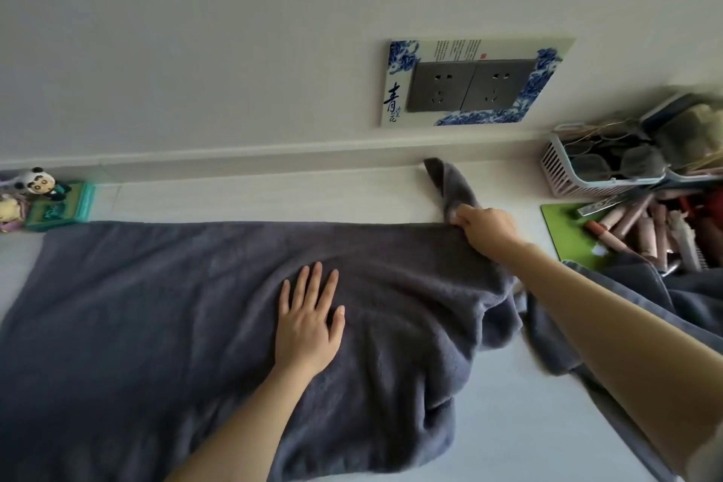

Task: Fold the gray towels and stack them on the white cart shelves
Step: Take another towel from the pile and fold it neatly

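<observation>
A large dark gray towel [164,309] lies spread across a white tabletop [516,423], flat on the left and bunched on its right side. My left hand [309,321] rests flat on the towel's middle, fingers apart and palm down. My right hand [485,227] pinches the towel's far right corner near the wall, and a flap of cloth sticks up from the grip. More gray cloth [688,301] lies heaped under my right forearm at the right edge. No white cart is in view.
A pink basket [563,172] of odds and ends and a green mat [563,227] with cosmetic tubes crowd the far right. Small figurines on a teal tray [58,203] sit at the far left by the wall. A double wall socket [469,86] is above the table.
</observation>
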Available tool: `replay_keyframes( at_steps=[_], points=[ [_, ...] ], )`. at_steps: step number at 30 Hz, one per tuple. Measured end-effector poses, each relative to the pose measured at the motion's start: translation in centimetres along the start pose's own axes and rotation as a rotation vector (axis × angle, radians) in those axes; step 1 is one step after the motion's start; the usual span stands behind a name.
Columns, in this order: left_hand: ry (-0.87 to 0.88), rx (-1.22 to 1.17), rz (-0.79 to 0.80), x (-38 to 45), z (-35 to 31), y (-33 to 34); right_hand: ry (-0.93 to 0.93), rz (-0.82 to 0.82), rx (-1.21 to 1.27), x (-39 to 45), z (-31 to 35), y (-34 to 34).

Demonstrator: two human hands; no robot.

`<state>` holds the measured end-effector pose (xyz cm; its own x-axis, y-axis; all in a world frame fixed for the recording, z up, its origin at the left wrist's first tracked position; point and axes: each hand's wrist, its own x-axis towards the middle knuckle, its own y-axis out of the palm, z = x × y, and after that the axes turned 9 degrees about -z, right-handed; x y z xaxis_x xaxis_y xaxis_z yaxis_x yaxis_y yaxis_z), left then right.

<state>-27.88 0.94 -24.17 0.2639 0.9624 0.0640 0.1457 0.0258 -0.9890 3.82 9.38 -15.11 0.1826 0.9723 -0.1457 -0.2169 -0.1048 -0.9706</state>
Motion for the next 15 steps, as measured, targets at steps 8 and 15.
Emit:
replay_keyframes(
  at_steps=[8,15],
  points=[
    [-0.018,-0.02,-0.031,0.1,-0.4,-0.1,-0.033,-0.092,0.187,-0.2,-1.7,-1.3],
    [-0.076,-0.236,-0.158,5.9,-4.0,-2.5,-0.157,-0.131,0.156,-1.5,-1.2,0.1]
  ],
)
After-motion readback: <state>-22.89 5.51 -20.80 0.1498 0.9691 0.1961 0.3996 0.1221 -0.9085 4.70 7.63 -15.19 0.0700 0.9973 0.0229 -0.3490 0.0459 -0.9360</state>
